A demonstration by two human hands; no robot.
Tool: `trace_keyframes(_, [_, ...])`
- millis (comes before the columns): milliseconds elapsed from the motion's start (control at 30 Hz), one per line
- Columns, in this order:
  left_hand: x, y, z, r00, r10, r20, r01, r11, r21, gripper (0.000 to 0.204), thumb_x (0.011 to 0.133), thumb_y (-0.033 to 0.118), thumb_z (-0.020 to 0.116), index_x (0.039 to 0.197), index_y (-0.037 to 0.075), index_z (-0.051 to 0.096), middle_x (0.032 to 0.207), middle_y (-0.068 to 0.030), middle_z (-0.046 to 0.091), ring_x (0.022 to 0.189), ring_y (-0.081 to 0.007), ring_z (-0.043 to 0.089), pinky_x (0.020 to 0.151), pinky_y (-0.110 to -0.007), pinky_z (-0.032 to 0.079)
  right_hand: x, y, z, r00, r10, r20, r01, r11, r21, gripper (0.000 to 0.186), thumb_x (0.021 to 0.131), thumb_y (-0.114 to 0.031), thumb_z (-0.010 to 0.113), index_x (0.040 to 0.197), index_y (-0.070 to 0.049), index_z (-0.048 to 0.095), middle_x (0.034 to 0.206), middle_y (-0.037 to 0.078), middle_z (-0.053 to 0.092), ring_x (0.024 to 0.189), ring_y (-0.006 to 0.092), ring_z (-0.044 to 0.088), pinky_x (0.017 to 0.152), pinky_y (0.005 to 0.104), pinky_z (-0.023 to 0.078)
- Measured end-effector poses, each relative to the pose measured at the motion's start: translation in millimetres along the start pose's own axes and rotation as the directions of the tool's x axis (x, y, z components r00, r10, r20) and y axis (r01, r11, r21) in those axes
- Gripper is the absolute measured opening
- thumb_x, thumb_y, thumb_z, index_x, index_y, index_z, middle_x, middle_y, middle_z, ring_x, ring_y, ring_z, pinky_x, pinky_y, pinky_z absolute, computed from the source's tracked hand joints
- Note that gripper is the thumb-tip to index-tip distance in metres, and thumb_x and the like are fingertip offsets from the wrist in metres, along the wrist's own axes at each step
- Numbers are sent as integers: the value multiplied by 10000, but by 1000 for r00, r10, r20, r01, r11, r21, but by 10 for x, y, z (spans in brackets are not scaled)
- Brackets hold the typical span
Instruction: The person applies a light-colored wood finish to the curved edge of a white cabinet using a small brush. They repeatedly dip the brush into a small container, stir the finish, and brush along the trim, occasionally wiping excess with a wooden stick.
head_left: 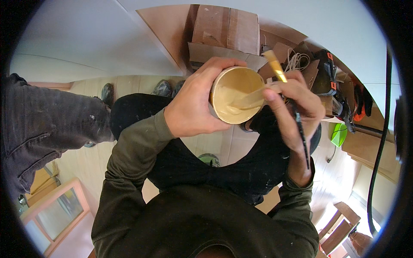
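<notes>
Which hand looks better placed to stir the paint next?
Probably the right hand: it grips the stick, whose far end is inside the cup, though it also holds a brush. The left hand is wrapped around the cup's outside, so it seems better kept for support.

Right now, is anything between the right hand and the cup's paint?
Nothing visible: the left hand holds the cup with its mouth open, and the stick in the right hand reaches into the paint. The brush is outside the cup.
</notes>
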State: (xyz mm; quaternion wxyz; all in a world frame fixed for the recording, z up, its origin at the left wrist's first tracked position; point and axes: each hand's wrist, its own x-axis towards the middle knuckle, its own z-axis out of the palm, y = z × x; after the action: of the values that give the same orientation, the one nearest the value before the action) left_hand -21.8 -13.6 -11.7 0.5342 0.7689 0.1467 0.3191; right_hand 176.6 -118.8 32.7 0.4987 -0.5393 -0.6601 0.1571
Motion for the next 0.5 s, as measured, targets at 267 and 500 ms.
trace_keyframes(267, [22,42,-30,998,59,-16,-56,988,143,784,620,140,872,1294,17,489,1258,-165,537,1162,-327,576,969,-386,482,50,-22,-40,998,-10,-68,1,991,-134,159,788,25,752,943,-11,747,868,93,738,794,231,627,748,317,491])
trace_keyframes(500, [8,104,-22,1000,23,-20,-20,988,151,755,615,88,835,1284,-6,498,1312,-139,536,1217,-280,544,1029,-359,432,48,-113,0,989,-31,-145,4,983,-184,127,805,17,752,929,-9,745,887,90,741,818,229,632,750,328,508])
